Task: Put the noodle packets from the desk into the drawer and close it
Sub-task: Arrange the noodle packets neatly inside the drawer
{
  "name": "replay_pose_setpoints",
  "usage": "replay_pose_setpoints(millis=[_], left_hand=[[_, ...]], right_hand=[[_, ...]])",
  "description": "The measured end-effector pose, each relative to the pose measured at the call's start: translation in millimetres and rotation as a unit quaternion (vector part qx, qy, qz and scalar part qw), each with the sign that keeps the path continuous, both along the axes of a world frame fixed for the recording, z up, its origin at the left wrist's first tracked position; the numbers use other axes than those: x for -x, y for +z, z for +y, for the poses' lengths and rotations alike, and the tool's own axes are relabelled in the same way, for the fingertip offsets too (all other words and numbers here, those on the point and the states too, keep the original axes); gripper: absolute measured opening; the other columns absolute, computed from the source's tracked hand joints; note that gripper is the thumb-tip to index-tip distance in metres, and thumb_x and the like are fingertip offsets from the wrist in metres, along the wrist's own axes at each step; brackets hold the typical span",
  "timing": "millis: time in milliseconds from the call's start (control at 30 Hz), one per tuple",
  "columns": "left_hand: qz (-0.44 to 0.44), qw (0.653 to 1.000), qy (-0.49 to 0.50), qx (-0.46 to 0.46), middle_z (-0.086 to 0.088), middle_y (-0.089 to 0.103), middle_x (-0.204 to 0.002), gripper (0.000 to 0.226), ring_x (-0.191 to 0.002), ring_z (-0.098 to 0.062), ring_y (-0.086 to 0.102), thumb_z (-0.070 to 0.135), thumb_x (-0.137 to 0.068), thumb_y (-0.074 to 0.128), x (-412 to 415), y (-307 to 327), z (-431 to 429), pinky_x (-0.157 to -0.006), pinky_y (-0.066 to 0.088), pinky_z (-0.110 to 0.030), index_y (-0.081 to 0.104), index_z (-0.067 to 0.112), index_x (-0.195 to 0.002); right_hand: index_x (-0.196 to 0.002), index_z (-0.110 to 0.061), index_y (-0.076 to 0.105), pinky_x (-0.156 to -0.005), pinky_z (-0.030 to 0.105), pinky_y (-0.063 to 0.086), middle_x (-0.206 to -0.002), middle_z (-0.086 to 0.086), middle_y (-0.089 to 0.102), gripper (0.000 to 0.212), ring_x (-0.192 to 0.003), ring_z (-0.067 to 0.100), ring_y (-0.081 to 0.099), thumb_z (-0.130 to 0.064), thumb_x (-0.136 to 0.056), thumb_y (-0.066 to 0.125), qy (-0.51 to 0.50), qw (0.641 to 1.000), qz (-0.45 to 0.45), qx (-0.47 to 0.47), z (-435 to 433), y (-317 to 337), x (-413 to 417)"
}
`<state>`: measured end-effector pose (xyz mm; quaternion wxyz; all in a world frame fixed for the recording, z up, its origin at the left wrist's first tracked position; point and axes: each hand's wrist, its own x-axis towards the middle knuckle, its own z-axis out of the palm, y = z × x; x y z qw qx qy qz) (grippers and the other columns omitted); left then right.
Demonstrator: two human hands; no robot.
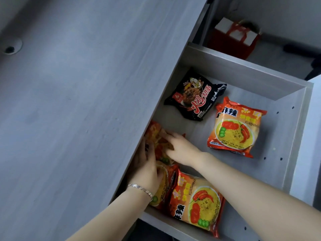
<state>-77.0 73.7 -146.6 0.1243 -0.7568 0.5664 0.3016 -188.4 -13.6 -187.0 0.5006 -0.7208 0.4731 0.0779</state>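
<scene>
The grey drawer [239, 73] stands pulled out from under the desk [83, 101]. Inside lie a black noodle packet [194, 94], an orange packet [236, 127] towards the drawer front, and another orange packet [198, 204] near me. Both hands reach into the drawer's inner edge under the desk top. My left hand [145, 164], with a silver bracelet on the wrist, and my right hand [180, 146] both grip a further orange packet [156, 140], which is partly hidden under the desk edge. One more orange packet [162, 190] lies under my left wrist.
A red and white gift bag [232, 39] stands on the floor beyond the drawer. A round cable hole [10, 47] sits in the desk top at the far left. A pale cabinet side [311, 136] borders the drawer on the right.
</scene>
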Motion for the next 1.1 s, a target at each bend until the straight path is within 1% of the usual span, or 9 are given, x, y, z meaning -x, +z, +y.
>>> replay_pose_setpoints(millis=[100,233,333,400,533,667,800,967,1100], left_hand=[[0.023,0.998,-0.042,0.027,-0.002,-0.016,-0.159,0.075,-0.147,-0.021,-0.01,0.03,-0.092,0.047,4.8,0.5,-14.6,-0.121,0.009,-0.034,0.001,0.02,-0.15],[0.044,0.987,-0.148,0.053,0.0,-0.006,-0.161,0.058,-0.148,-0.024,-0.007,0.025,-0.096,0.038,10.3,-6.1,-47.8,-0.122,0.008,-0.039,0.015,0.027,-0.149],[0.015,0.975,-0.223,-0.01,0.002,-0.007,-0.16,0.054,-0.147,-0.03,-0.008,0.034,-0.098,0.033,11.4,-16.4,-66.1,-0.121,0.007,-0.048,0.012,0.039,-0.147],[-0.027,0.967,-0.235,-0.097,0.001,-0.013,-0.16,0.06,-0.146,-0.03,-0.015,0.039,-0.097,0.035,9.9,-21.3,-71.1,-0.119,0.009,-0.052,0.003,0.04,-0.147],[-0.053,0.964,-0.213,-0.151,-0.003,-0.023,-0.157,0.07,-0.144,-0.031,-0.021,0.036,-0.096,0.043,12.2,-21.1,-66.1,-0.115,0.016,-0.055,-0.005,0.042,-0.146],[-0.028,0.974,-0.156,-0.164,-0.008,-0.033,-0.153,0.069,-0.144,-0.031,-0.021,0.031,-0.096,0.043,10.0,-16.1,-62.4,-0.117,0.017,-0.053,-0.002,0.05,-0.144],[-0.04,0.983,-0.109,-0.139,-0.007,-0.032,-0.154,0.073,-0.145,-0.029,-0.019,0.035,-0.095,0.043,6.1,-6.8,-49.3,-0.119,0.01,-0.044,-0.008,0.037,-0.148],[-0.017,0.998,0.032,-0.043,-0.012,-0.013,-0.159,0.092,-0.148,-0.025,-0.004,0.038,-0.092,0.05,1.3,-1.2,-23.3,-0.12,0.009,-0.034,-0.017,0.004,-0.147],[0.007,0.995,0.094,0.013,-0.017,-0.006,-0.158,0.1,-0.148,-0.027,0.005,0.039,-0.088,0.055,4.5,6.1,-10.3,-0.121,0.018,-0.037,-0.019,0.003,-0.145]], right_hand=[[-0.141,-0.02,0.032,-0.104,0.029,0.034,-0.142,0.007,0.045,0.053,-0.13,0.023,0.043,-0.013,-0.09,0.046,-0.088,0.991,-0.05,-0.084,-8.3,13.2,8.6],[-0.126,-0.013,0.053,-0.099,0.019,0.029,-0.136,0.005,0.049,0.035,-0.126,0.018,0.046,-0.007,-0.092,0.045,-0.112,0.991,-0.047,0.055,-18.1,36.4,38.8],[-0.122,-0.011,0.055,-0.103,0.028,0.032,-0.136,0.009,0.047,0.034,-0.127,0.024,0.043,-0.01,-0.088,0.052,-0.246,0.945,0.031,0.213,-28.6,49.2,75.4],[-0.135,-0.011,0.039,-0.108,0.041,0.029,-0.141,0.018,0.037,0.059,-0.129,0.036,0.035,-0.027,-0.083,0.063,-0.349,0.895,0.152,0.234,-38.9,48.3,97.2],[-0.145,-0.014,-0.01,-0.104,0.048,0.035,-0.14,0.029,0.026,0.132,-0.126,0.042,0.033,-0.066,-0.056,0.073,-0.411,0.863,0.291,0.02,-45.5,32.8,110.6],[-0.144,-0.018,-0.018,-0.101,0.05,0.038,-0.139,0.026,0.025,0.137,-0.123,0.038,0.033,-0.062,-0.055,0.076,-0.411,0.857,0.309,0.044,-36.5,12.4,106.0],[-0.146,-0.021,-0.005,-0.104,0.052,0.033,-0.141,0.024,0.026,0.125,-0.127,0.041,0.029,-0.045,-0.058,0.08,-0.45,0.858,0.226,0.102,-28.2,21.0,108.8],[-0.145,-0.028,0.002,-0.109,0.052,0.027,-0.146,0.01,0.019,0.115,-0.133,0.035,0.02,-0.036,-0.059,0.078,-0.194,0.963,0.076,0.172,-11.7,49.8,79.0],[-0.145,-0.029,0.005,-0.106,0.051,0.028,-0.147,0.003,0.02,0.109,-0.132,0.03,0.022,-0.035,-0.061,0.075,0.009,0.98,0.07,0.185,-13.0,43.0,27.4]])
